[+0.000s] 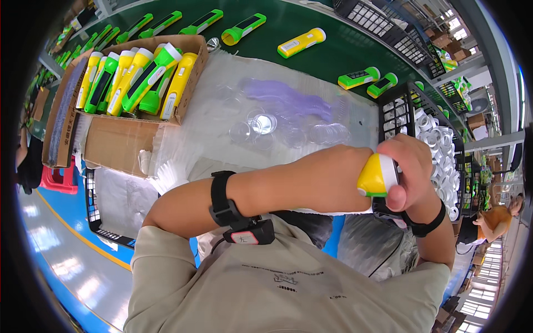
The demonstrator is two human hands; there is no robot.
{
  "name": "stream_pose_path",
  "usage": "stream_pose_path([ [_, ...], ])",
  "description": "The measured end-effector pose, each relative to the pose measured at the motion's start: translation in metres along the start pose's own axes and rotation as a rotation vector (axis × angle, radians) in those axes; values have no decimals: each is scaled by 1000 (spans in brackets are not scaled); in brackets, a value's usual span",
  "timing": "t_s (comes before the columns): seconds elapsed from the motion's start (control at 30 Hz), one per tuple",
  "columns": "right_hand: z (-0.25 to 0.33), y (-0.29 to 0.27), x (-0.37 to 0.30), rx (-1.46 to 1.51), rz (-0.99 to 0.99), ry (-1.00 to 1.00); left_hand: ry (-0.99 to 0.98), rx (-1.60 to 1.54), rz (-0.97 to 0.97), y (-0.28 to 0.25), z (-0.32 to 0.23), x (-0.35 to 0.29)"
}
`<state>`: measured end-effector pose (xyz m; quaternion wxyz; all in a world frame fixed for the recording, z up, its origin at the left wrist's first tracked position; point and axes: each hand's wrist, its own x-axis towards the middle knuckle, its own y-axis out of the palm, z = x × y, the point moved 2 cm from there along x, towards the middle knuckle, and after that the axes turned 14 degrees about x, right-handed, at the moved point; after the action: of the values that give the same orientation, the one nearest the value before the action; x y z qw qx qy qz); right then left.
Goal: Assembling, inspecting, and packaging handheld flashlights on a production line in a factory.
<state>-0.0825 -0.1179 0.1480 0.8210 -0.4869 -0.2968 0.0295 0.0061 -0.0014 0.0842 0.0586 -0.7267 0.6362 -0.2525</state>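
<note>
A yellow flashlight [373,177] with a green edge and a white ring at its head is between my two hands, at the right side of the work surface. My left hand [345,173] is closed round its body, which the hand mostly hides. Over the white head end, my right hand [412,161] curls its fingers, with the thumb at the ring's lower edge. Thin clear round lenses [328,134] lie spread on the plastic-covered table [211,116] beyond my forearm. Behind them is crumpled purple film [286,95].
A cardboard box [201,53] of upright flashlights stands at the left. Along the far green conveyor [266,53] lie several more flashlights, including a yellow one [301,43]. A black crate [408,125] of white rings [438,147] is just beyond my right hand. A pink stool [60,178] stands left.
</note>
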Motion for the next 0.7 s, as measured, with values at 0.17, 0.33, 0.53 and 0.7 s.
stream_pose_path([
  [0.17,-12,5,-10,77,-139,474,-297,525,-164,-2,-3,5],
  [0.33,-29,-11,-16,585,-224,587,-278,-2,26,-15,1,14],
  [0.53,-38,-20,-32,700,-310,698,-461,-584,197,-18,3,24],
  [0.7,-49,-26,-49,490,-353,702,-19,998,-381,-30,5,45],
])
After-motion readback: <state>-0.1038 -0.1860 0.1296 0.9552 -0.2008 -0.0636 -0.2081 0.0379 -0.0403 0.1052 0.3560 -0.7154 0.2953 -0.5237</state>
